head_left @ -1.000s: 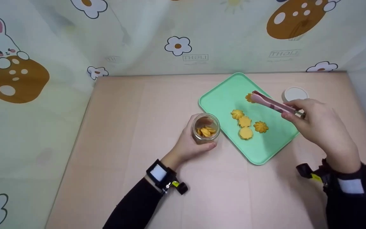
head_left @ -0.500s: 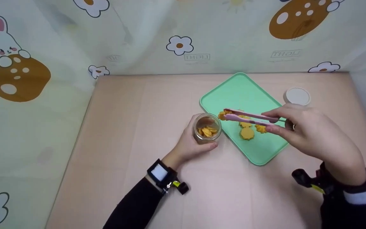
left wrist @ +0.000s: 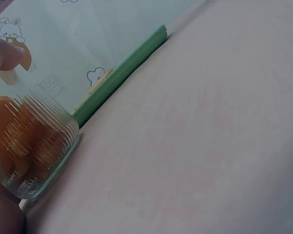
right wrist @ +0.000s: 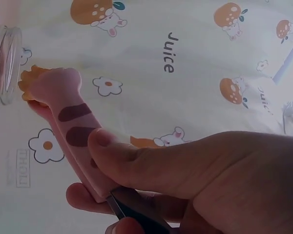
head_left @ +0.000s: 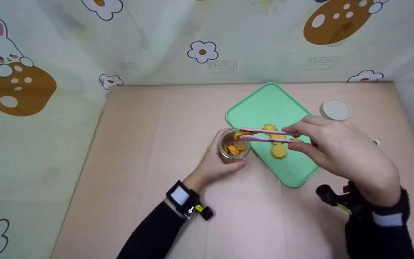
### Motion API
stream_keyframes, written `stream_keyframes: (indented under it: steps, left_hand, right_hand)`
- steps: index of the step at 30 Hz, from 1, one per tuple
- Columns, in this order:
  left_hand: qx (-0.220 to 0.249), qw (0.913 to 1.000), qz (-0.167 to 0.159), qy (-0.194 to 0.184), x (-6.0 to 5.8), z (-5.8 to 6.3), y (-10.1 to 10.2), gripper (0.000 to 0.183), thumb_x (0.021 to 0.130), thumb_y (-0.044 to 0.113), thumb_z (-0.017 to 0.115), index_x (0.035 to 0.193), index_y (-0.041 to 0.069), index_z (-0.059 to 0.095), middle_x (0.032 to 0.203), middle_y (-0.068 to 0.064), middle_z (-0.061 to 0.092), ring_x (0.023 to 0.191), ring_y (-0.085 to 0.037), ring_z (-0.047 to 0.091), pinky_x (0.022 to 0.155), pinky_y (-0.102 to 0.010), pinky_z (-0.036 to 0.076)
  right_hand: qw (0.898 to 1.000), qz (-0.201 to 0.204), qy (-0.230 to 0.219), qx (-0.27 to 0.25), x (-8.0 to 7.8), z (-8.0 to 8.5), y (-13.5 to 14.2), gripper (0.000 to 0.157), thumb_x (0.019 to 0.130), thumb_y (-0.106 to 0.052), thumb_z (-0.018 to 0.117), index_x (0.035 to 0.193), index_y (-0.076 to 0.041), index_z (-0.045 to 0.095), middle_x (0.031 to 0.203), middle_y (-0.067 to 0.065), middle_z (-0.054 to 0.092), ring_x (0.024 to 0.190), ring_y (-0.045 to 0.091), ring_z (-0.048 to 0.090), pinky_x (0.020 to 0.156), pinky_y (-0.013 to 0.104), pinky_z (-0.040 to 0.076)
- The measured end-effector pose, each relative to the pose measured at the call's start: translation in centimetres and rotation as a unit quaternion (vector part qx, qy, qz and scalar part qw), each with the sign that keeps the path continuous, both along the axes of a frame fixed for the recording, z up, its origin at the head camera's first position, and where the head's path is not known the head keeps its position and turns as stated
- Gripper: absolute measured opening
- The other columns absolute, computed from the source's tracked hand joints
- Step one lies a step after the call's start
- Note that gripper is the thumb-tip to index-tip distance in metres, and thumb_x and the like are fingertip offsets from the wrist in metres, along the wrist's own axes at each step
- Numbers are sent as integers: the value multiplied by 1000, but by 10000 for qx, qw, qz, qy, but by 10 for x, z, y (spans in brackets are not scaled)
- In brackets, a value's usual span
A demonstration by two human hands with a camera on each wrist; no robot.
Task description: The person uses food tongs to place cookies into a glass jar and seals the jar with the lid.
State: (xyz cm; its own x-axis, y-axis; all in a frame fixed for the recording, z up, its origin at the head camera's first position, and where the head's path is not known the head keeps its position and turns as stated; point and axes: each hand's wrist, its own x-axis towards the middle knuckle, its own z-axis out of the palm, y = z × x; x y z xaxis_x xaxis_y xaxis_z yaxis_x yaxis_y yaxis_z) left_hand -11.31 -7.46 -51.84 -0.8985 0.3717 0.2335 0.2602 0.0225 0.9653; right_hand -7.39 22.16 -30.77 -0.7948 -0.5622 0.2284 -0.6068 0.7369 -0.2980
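My left hand (head_left: 208, 163) holds a clear glass jar (head_left: 225, 157) with several yellow cookies (head_left: 233, 148) inside. In the left wrist view the ribbed jar (left wrist: 44, 146) touches the table. My right hand (head_left: 343, 154) grips pink tongs (head_left: 264, 140) between thumb and fingers. The tips of the tongs pinch a flower-shaped cookie (head_left: 238, 135), which is over the jar's mouth in the head view. In the right wrist view this cookie (right wrist: 29, 84) is beside the jar's rim (right wrist: 12, 73). Several more cookies (head_left: 279, 151) lie on the green tray (head_left: 268, 99), partly hidden by the tongs and right hand.
A round white lid (head_left: 336, 109) lies on the table right of the tray, behind my right hand. The pale pink tabletop (head_left: 138, 144) stretches left and in front. A patterned curtain (head_left: 156, 43) rises along the table's far edge.
My right hand has carried the cookie in the tongs leftward from the tray's far part to over the jar's mouth. The left hand and jar have stayed in place.
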Motion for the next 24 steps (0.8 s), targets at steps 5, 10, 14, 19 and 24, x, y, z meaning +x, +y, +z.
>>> stream_keyframes:
  steps: [5,10,14,19,24]
  left_hand:
    - [6,10000,-18,-50,0,-1,0,91,79,22,97,155,16,48,147,-1,62,136,-20,58,121,-44,44]
    - [62,10000,-41,-34,0,0,-1,91,78,21,97,155,15,48,147,-1,63,136,-21,59,121,-44,44]
    - [48,10000,-33,21,-1,1,-1,91,78,21,97,155,15,48,148,0,62,138,-20,58,122,-43,43]
    - [48,10000,-72,50,-1,1,0,89,80,21,95,155,15,47,148,0,61,139,-18,57,121,-41,44]
    - [-26,10000,-36,48,0,1,0,91,79,21,96,155,16,47,148,0,61,139,-19,56,123,-42,43]
  right_hand:
    - [9998,158,100,-66,1,-3,-7,26,97,-24,86,122,-21,80,104,-8,74,75,5,58,63,32,51]
    - [9998,160,-139,-58,3,-7,-14,27,98,-23,85,123,-18,80,107,-6,75,79,8,63,66,35,54]
    - [9990,47,-425,102,4,-9,-20,27,99,-23,84,124,-16,80,110,-3,75,84,14,68,71,39,57]
    - [9996,79,-235,121,7,-14,-25,26,97,-22,85,122,-16,80,107,-3,74,83,15,69,71,39,58]
    - [9998,5,-175,134,9,-15,-30,27,97,-19,85,123,-15,80,106,-3,74,79,17,68,67,40,57]
